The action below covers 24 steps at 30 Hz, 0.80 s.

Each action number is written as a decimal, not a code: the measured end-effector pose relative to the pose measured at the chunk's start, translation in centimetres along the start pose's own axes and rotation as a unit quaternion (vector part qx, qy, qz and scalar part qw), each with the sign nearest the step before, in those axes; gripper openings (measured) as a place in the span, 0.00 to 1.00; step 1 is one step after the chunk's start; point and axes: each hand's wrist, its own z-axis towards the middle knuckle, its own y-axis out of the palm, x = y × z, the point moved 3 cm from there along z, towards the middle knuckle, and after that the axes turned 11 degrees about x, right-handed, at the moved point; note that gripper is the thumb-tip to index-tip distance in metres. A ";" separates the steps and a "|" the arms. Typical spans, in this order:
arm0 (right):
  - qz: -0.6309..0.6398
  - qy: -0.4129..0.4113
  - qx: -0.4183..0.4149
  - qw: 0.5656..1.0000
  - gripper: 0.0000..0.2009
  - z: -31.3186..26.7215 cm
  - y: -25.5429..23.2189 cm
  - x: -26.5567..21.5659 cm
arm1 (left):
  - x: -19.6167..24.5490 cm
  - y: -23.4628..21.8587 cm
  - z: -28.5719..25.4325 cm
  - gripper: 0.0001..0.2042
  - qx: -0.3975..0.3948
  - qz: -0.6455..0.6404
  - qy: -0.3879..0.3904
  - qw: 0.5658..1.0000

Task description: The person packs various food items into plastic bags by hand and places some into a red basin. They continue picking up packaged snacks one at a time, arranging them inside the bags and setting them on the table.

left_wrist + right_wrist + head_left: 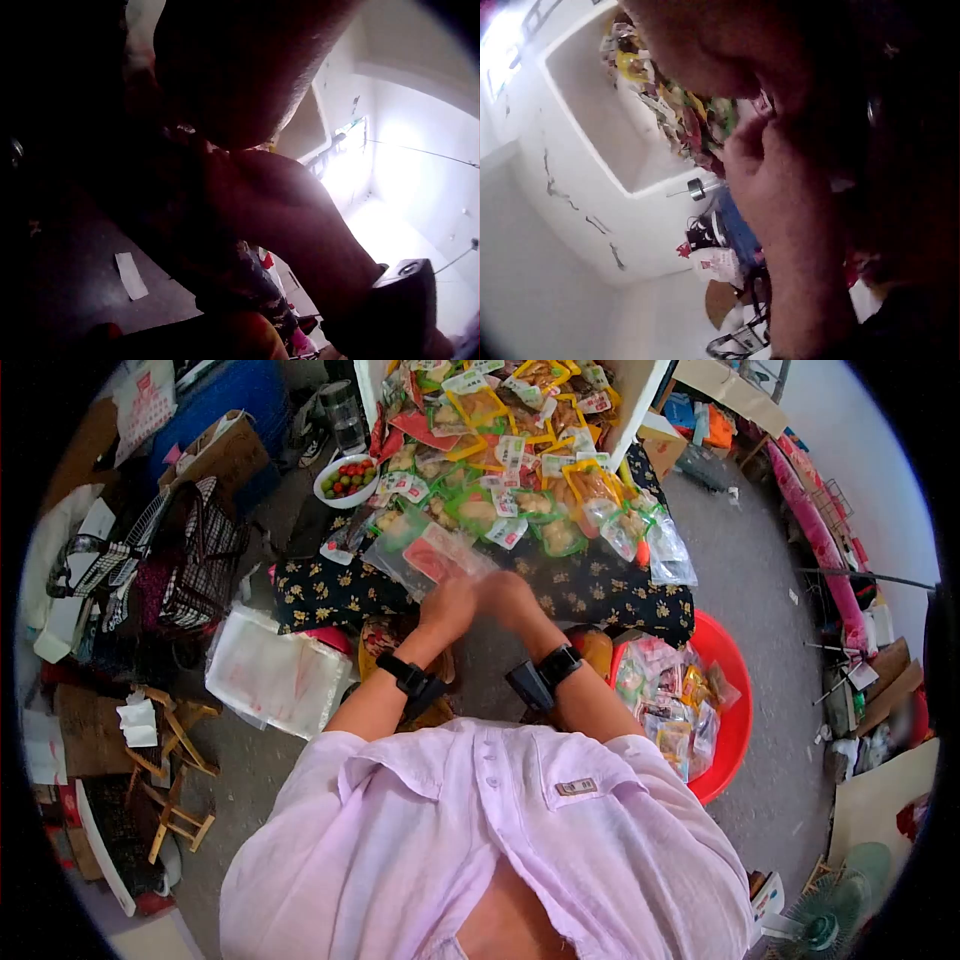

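Both hands meet at the near edge of a table covered with a dark floral cloth (600, 585). The left hand (450, 607) pinches the near end of a clear plastic bag with a pink-red packet (432, 556) in it. Close beside it the right hand (506, 600) is blurred, its fingers at the same end of the bag; how they lie is hidden. In the right wrist view the left hand (761, 161) shows thumb and fingertips together by a small pink-and-white piece. The left wrist view is dark, with the right hand (262, 180) close by.
Many green and yellow food packets (480, 510) lie heaped behind the hands, beside a white bowl (345, 498) of red and green fruit. A red tub (738, 710) of packets stands on the floor at right. Clear bags (275, 675) lie stacked at left, near a wooden stool (180, 820).
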 end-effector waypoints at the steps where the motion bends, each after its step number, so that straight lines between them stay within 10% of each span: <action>1: -0.015 -0.007 -0.041 0.999 0.04 -1.1 2.3 1.9 | -0.2 -0.1 -0.1 0.07 -0.009 -0.002 -0.004 1.000; 2: -0.031 -0.012 -0.083 0.996 0.04 -1.8 3.7 3.1 | -0.4 -0.3 -0.1 0.07 0.028 -0.004 0.014 0.999; 3: 0.157 0.198 -0.038 0.967 0.05 -1.2 2.1 3.6 | -0.6 -0.1 -0.3 0.07 0.062 -0.008 0.035 0.997; 5: 0.473 0.560 0.066 0.677 0.06 -0.9 -2.3 3.1 | -0.2 0.3 -0.3 0.07 0.084 0.000 0.049 0.995; 7: 0.344 0.370 0.054 0.861 0.08 -0.9 -3.2 6.0 | 0.1 0.1 -0.2 0.06 0.068 0.035 0.031 0.997; 9: 0.392 0.600 0.114 0.688 0.10 -1.6 -4.2 8.2 | -0.4 0.7 -0.1 0.06 0.081 0.041 0.032 0.995; 13: 0.337 0.580 0.152 0.726 0.09 -3.7 -4.5 14.4 | -1.1 1.4 0.2 0.06 0.062 0.066 0.021 0.996; 24: 0.482 0.646 0.408 0.429 0.05 -3.7 -4.1 18.5 | -1.2 1.4 -0.1 0.04 0.163 0.018 0.093 0.982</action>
